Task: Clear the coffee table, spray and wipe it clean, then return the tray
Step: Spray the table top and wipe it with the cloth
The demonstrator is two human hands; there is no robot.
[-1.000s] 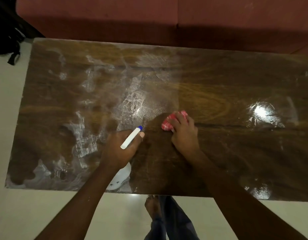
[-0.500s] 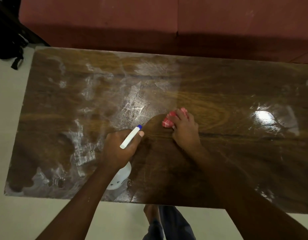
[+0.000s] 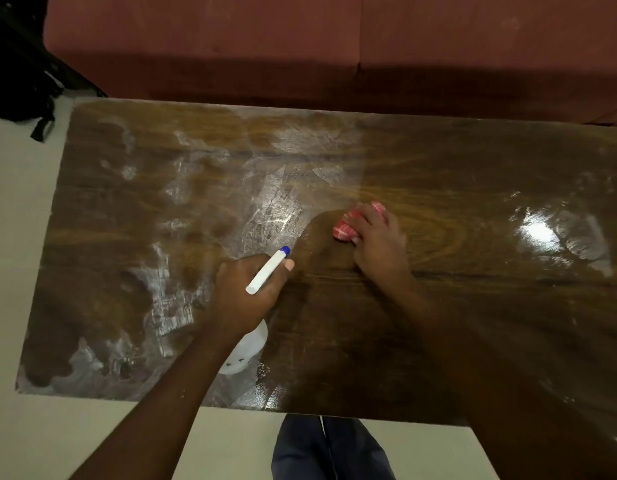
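Observation:
The dark wooden coffee table (image 3: 473,174) fills the view, with whitish wet smears across its left half. My left hand (image 3: 248,292) grips a white spray bottle (image 3: 246,351) with a blue-tipped nozzle, held above the table's near middle. My right hand (image 3: 380,240) presses a bunched red-and-white cloth (image 3: 345,228) flat onto the table's centre. Most of the cloth is hidden under my fingers. No tray is in view.
A red sofa (image 3: 335,46) runs along the table's far edge. A black bag (image 3: 16,74) lies on the pale floor at the far left. My legs in dark trousers (image 3: 328,448) stand at the near edge. A light glare sits on the right side.
My right hand with the cloth has slid a little away from me across the table. The left hand with the bottle has stayed put. The view has tilted slightly.

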